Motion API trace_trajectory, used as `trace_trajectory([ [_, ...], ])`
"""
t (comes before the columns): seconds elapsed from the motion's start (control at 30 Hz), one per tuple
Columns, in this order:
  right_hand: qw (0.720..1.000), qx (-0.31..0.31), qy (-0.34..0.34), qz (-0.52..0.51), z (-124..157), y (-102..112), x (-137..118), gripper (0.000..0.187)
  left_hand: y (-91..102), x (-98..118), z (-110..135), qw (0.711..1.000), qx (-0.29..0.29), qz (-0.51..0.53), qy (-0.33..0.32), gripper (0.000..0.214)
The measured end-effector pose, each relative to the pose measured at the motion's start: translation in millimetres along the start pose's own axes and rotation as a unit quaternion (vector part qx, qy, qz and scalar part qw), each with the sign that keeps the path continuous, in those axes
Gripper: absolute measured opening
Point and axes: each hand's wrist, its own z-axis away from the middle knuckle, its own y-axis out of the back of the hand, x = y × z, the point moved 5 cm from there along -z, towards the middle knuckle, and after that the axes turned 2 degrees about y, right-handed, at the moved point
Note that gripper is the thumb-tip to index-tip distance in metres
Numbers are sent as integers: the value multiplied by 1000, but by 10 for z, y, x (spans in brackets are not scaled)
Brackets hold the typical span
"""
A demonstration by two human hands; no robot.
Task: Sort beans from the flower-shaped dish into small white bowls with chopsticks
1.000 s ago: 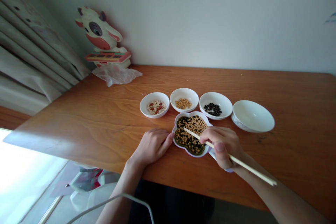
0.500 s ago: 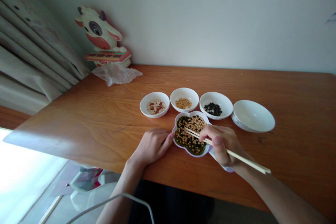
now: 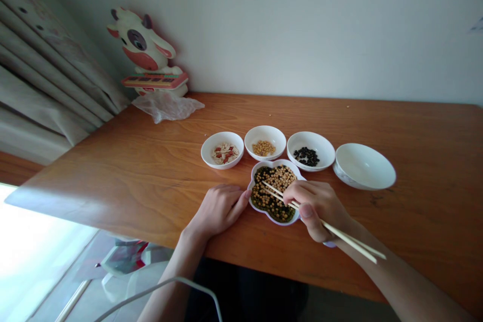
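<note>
In the head view my right hand (image 3: pixel 315 207) grips a pair of wooden chopsticks (image 3: pixel 349 241). Their tips are slightly parted over a flower-shaped dish (image 3: pixel 298 171) with a pale purple rim. Tan round beans and black ones lie mixed in it; my right hand covers most of its handle. My left hand (image 3: pixel 221 209) rests on the table, its thumb stretched against the dish's left rim and its other fingers lightly bent. Behind the dish stand white bowls: one with pale and reddish flat seeds (image 3: pixel 225 153), one with yellow beans (image 3: pixel 263 148), one with black beans (image 3: pixel 306 156).
A larger bowl (image 3: pixel 364 166) with nothing visible inside stands at the right end of the row. A cow-shaped toy keyboard (image 3: pixel 151 55) and a crumpled plastic bag (image 3: pixel 168 106) are at the back left. A pale cable (image 3: pixel 181 280) crosses the lower foreground.
The chopstick tips have spread apart and shifted slightly left, and their back ends have separated. My right hand has moved a little left. My left hand stays put.
</note>
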Motion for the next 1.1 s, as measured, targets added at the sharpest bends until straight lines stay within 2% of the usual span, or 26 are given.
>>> trace_trajectory([
  [0.3,999,-23,40,13,-1,-37,-33,64,11,1,8,1000,-3,0,-1,50],
  [0.63,998,-33,51,15,14,-52,-27,61,-8,-14,8,1000,-3,3,-1,50],
  [0.87,996,-37,71,24,-11,-47,-75,66,3,-6,5,1000,-5,5,-4,51],
  [1.1,994,-41,102,27,-2,-55,-89,59,-2,-9,4,1000,-5,4,-6,51],
])
